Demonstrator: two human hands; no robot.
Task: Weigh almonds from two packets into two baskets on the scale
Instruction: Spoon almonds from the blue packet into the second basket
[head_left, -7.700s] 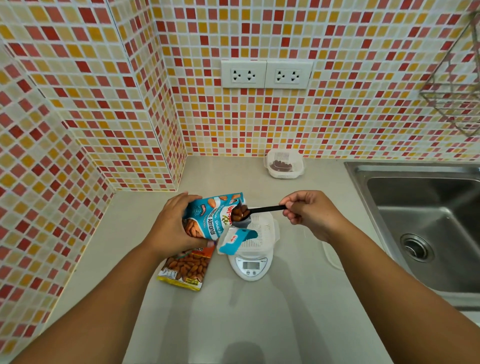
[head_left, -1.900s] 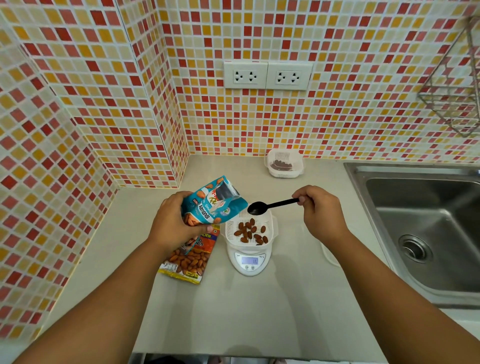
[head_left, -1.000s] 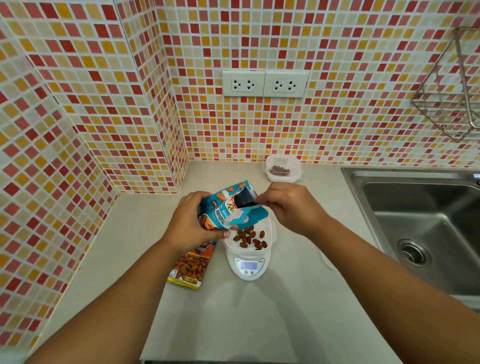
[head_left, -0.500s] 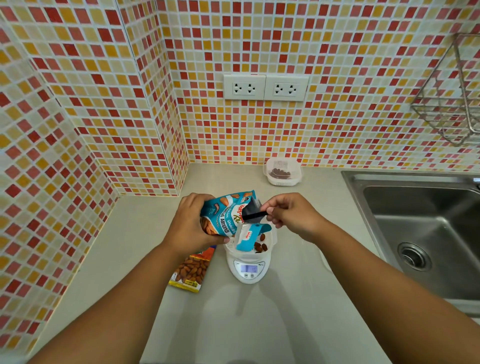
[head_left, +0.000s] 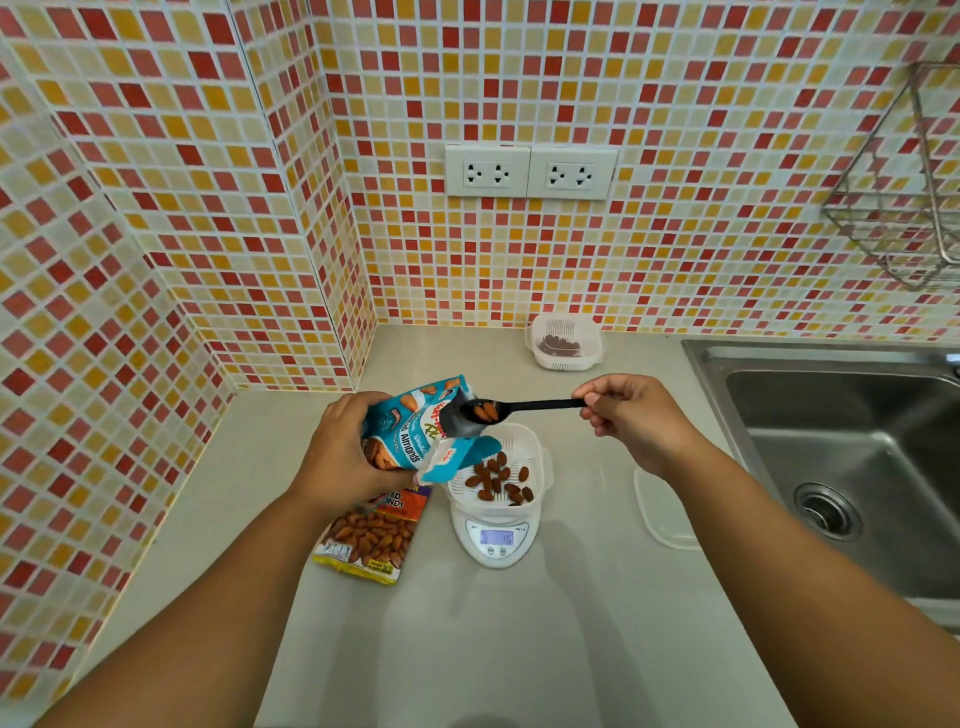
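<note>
My left hand (head_left: 340, 457) grips an open teal almond packet (head_left: 415, 431), tilted toward the scale. My right hand (head_left: 636, 421) pinches the handle of a black spoon (head_left: 519, 408); its bowl holds a few almonds just outside the packet's mouth. Below, a white basket (head_left: 535, 457) with several almonds sits on a white digital scale (head_left: 496, 543) with a lit display. A second, orange and yellow almond packet (head_left: 371, 535) lies flat left of the scale. Another white basket (head_left: 563, 343) with almonds stands by the back wall.
A steel sink (head_left: 852, 467) fills the right side. A clear lid (head_left: 662, 512) lies on the grey counter (head_left: 493, 649) between scale and sink. Tiled walls close the left and back, with sockets (head_left: 530, 171) and a wire rack (head_left: 909, 192) at the upper right.
Over the last second my right hand has drawn the spoon out of the teal packet to the right, now loaded with almonds. My left hand keeps holding the packet.
</note>
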